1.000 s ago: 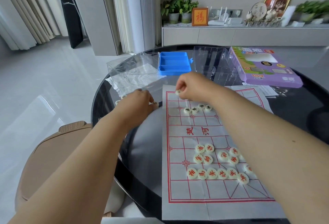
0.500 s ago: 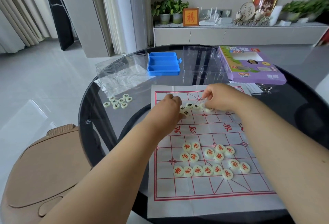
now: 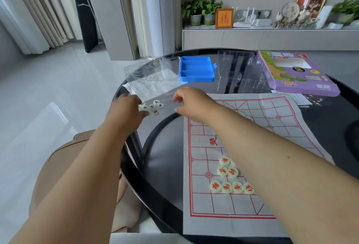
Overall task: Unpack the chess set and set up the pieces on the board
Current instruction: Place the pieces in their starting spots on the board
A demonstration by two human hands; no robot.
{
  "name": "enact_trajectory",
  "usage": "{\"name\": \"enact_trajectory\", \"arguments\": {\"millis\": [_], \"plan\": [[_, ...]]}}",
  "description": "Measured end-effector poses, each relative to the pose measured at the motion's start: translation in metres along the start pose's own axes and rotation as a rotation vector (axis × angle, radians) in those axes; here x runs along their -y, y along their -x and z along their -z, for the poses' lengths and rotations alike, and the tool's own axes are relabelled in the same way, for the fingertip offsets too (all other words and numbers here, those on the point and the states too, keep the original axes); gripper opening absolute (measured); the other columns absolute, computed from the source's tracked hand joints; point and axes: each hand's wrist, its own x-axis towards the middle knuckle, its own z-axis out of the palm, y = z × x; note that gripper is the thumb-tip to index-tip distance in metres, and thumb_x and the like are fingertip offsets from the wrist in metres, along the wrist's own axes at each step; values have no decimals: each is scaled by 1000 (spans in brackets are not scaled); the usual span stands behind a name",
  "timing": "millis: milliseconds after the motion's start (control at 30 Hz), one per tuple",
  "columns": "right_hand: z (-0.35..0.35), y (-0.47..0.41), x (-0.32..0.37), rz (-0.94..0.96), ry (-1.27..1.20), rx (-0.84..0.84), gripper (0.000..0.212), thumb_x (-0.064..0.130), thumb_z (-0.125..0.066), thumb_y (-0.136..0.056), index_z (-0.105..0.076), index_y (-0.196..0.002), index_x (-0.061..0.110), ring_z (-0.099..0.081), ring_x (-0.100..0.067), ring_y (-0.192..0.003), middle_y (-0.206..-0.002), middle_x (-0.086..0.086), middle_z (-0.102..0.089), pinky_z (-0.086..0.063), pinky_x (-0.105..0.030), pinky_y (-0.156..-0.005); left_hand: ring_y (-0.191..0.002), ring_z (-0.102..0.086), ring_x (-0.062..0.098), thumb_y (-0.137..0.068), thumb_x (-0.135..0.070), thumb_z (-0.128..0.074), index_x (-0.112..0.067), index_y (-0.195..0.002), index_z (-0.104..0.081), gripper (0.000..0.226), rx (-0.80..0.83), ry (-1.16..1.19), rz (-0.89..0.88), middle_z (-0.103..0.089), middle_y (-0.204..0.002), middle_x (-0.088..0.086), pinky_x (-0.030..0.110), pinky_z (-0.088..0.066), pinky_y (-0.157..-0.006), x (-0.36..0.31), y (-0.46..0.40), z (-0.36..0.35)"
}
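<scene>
Left hand: fingers curled down onto a small cluster of black-marked pieces on the bare glass table, left of the board; fingertips touch the nearest piece, but whether one is actually pinched I cannot tell. Right hand: fingers loosely curled, thumb and forefinger a little apart, nothing visible between them; it hovers just right of that cluster, near the board's far-left corner.

Board: grey cloth sheet with a red grid, lying flat on the right half of the table; the right forearm crosses it. Red-marked pieces sit in a loose group on the near half, partly hidden by the forearm; one more piece peeks out past the arm on the far half, marking unreadable.

Beyond the hands: crumpled clear plastic bag; clear lid; blue compartment tray; clear plastic insert; purple box at far right. Tan chair under the left arm.
</scene>
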Motion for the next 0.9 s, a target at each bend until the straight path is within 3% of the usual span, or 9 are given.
{"name": "enact_trajectory", "arguments": {"millis": [133,300,400,667,900], "plan": [[-20,-17,20,66,42,85,48,23,-65,-87,-50,-132,17,-47,-22,-120,-137,-4,-46,-41,-32,-96,-118,-45,32,-81,-42,-68,-19,-129,-54,54,73,23,-34,-54,-126,10,38,-37,-98,9,2,-9],[-33,-25,25,48,22,41,39,26,-69,-84,-58,-120,16,-51,-22,-111,-125,-5,-52,-43,-31,-87,-92,-52,21,-80,-28,-72,-15,-110,-63,34,-3,127,-97,-55,-103,4,28,-36,-72,1,4,-10],[-34,-27,27,44,8,25,33,22,-71,-83,-60,-113,16,-51,-20,-103,-117,-5,-53,-43,-28,-81,-83,-53,20,-81,-27,-71,-14,-104,-63,27,-2,147,-102,-53,-96,1,27,-34,-66,-2,4,-10],[-27,-28,33,24,41,149,49,26,-72,-82,-52,-126,16,-53,-22,-104,-123,-6,-51,-44,-29,-80,-84,-56,19,-82,-29,-70,-21,-113,-61,33,58,181,-132,-54,-99,1,25,-36,-67,-1,5,-9],[-20,-27,35,45,116,217,36,23,-69,-84,-59,-118,16,-54,-19,-94,-115,-5,-57,-42,-26,-72,-85,-54,18,-83,-32,-70,-24,-110,-61,30,106,190,-149,-51,-102,1,25,-39,-70,6,1,-10]]}}
